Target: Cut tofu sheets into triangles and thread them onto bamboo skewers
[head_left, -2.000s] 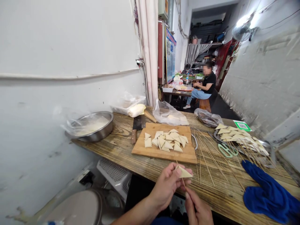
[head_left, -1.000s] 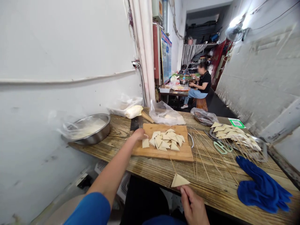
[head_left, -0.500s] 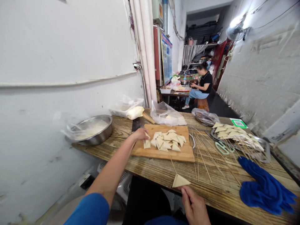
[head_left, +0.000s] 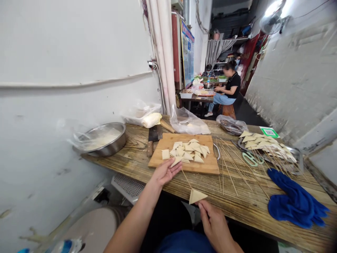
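My left hand (head_left: 166,172) is palm up at the near edge of the wooden cutting board (head_left: 157,161), with a pale triangular tofu piece (head_left: 176,161) between thumb and fingers. Several more tofu triangles (head_left: 188,151) lie heaped on the board, and a squarish piece (head_left: 165,154) sits at their left. Low at the table's front edge, my right hand (head_left: 214,221) is closed on a thin bamboo skewer (head_left: 186,178), its bare end pointing up and left towards the board. One tofu triangle (head_left: 197,196) is threaded on that skewer, just beyond my fingers. The skewer's lower end is hidden in my hand.
Left are a steel bowl (head_left: 107,144) and a cleaver (head_left: 154,133). Loose skewers (head_left: 234,168), green-handled scissors (head_left: 250,159), blue gloves (head_left: 292,200) and a tray of skewered triangles (head_left: 265,144) lie right. A plastic bag (head_left: 185,123) lies behind the board. Farther back a person (head_left: 230,86) sits working.
My left hand has picked a tofu triangle from the board's left side and brought it right and nearer, towards the skewer's tip. My right hand keeps the threaded skewer, shifted slightly left.
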`<action>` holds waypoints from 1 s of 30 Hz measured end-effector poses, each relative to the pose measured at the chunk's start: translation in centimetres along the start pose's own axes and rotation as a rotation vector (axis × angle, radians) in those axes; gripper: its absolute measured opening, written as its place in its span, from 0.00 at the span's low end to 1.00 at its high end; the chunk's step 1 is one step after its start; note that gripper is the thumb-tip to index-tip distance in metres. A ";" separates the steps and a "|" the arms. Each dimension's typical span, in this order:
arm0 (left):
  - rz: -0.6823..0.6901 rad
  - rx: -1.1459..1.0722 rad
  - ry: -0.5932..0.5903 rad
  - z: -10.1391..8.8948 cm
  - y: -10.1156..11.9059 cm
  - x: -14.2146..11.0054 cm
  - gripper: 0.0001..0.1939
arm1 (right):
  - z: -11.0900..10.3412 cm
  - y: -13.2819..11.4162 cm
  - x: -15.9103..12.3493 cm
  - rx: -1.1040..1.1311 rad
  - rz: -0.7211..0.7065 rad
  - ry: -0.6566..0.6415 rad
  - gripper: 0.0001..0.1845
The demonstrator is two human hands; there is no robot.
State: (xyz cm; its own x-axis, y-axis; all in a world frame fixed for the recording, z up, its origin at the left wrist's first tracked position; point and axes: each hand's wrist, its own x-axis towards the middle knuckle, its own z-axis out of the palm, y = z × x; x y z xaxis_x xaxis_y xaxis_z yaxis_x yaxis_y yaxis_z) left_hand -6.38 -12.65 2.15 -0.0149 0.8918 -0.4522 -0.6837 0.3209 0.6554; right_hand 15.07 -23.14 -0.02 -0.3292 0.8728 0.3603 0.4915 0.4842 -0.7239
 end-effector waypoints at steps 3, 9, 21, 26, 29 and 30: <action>0.018 -0.026 0.025 0.7 -0.6 -0.2 0.08 | -0.1 0.0 -0.2 -0.010 0.013 -0.026 0.18; 0.039 -0.031 -0.002 1.3 -0.9 -0.7 0.07 | -0.2 0.1 0.0 0.000 0.018 -0.031 0.19; -0.009 -0.065 0.005 2.0 -1.3 -1.1 0.06 | 0.1 1.1 -0.2 0.026 0.068 -0.048 0.18; -0.016 -0.060 -0.012 2.3 -1.3 -1.3 0.05 | 0.1 1.2 -0.1 0.039 0.079 -0.045 0.18; -0.014 -0.062 -0.031 2.4 -1.4 -1.4 0.04 | 0.0 1.0 0.0 0.047 0.071 -0.046 0.18; -0.012 -0.062 -0.037 2.5 -1.4 -1.4 0.04 | 0.0 1.0 0.0 0.051 0.068 -0.044 0.18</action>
State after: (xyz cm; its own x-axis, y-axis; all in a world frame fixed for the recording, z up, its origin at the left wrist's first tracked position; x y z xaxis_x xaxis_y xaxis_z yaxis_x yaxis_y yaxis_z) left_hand -3.58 -13.57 3.32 0.0193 0.8995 -0.4364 -0.7272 0.3122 0.6113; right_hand 15.58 -22.66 -0.69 -0.3318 0.8997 0.2838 0.4729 0.4189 -0.7751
